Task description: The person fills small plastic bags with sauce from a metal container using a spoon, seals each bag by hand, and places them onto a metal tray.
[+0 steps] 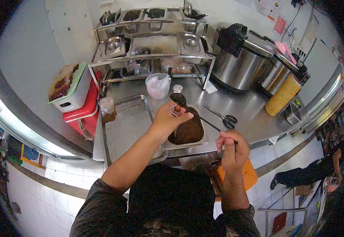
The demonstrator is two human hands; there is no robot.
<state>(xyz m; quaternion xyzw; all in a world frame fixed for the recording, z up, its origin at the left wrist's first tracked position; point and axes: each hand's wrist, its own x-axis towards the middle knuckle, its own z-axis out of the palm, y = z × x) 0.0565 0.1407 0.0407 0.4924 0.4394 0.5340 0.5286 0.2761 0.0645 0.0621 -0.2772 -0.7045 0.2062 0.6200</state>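
My left hand (pixel 168 121) is closed around a small clear plastic cup (pixel 176 110). In my right hand (pixel 233 149) is the long thin handle of a dark ladle (pixel 210 124), gripped near its end. The ladle's bowl, coated in dark brown stuff, is up at the cup's far rim. Below both hands sits a steel pan (pixel 206 141) of dark brown sauce-like food (pixel 187 132). To its left lies a wide, shallow metal tray (pixel 120 136), partly behind my left forearm. Black-handled scissors (pixel 228 121) rest on the steel counter to the right of the pan.
A white plastic jug (pixel 157 86) stands behind the pan. At the back is a tiered rack (pixel 156 59) with lidded steel pans. Large steel urns (pixel 239 63) and a yellow roll (pixel 283 96) occupy the right. Stacked bins (pixel 71 93) stand left. A person's leg (pixel 302 173) shows far right.
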